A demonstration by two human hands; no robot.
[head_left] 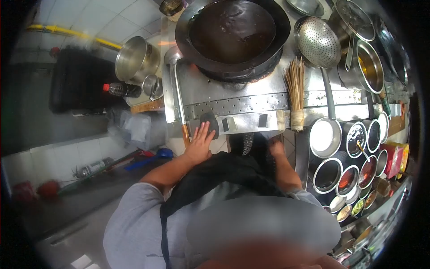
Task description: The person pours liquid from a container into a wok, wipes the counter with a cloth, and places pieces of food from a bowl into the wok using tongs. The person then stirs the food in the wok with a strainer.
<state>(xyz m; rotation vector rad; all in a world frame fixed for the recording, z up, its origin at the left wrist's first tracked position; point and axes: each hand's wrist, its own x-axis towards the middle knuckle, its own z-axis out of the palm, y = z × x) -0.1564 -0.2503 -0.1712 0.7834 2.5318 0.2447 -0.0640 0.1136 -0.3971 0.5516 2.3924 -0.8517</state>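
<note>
left arm reaching out far ahead, left hand (pixel 200 141) flat, palm down, fingers loosely spread, right arm tucked closer in, right hand (pixel 276 148) mostly hidden, can't really tell its grip

Right hand (pixel 276 147): fingers hidden below the steel stove front (pixel 242 105); whether they grip anything cannot be judged. Left hand (pixel 199 142) covers part of the dark round knob (pixel 210 122). Large black wok (pixel 233 31) is clipped by the top edge. Contents of the small round steel bowls (pixel 354 179) are too small to identify.
</note>
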